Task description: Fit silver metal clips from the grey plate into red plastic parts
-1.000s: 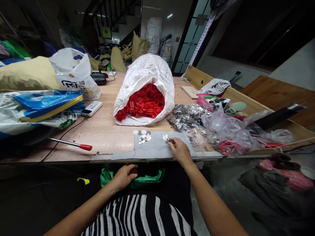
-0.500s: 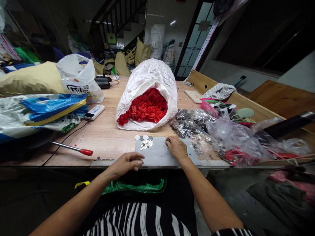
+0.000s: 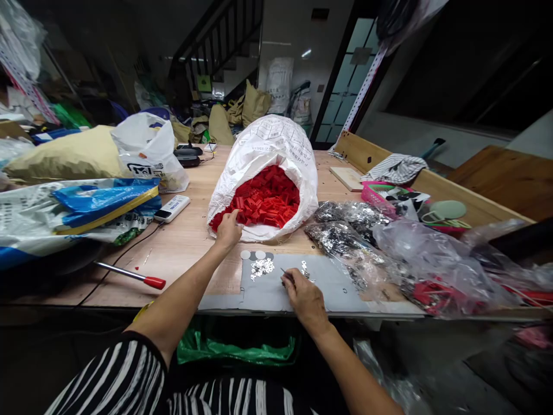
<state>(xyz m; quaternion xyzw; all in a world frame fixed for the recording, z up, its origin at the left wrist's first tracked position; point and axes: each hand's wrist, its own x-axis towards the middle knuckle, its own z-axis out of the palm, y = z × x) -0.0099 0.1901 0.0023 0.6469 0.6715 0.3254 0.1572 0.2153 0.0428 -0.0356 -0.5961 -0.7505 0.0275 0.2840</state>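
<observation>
My left hand reaches to the front left of the mouth of a white woven sack, its fingers bent in against the small red plastic pieces there. What lies between those fingertips is hidden. Over the grey mat, my right hand is closed in a pinch on a thin dark pointed piece, too small to name surely. Small shiny metal parts lie heaped on the mat to its left, and a few more metal parts lie just beyond the right hand.
Clear bags of metal parts and a pink basket crowd the right side. At left are a red-handled lever, a white device and plastic packages. Below the table edge hangs a green liner.
My left hand has moved from the mat's near left edge, where it was empty, forward to the red pieces. My right hand has drawn back toward me, uncovering metal parts. The view has shifted slightly.
</observation>
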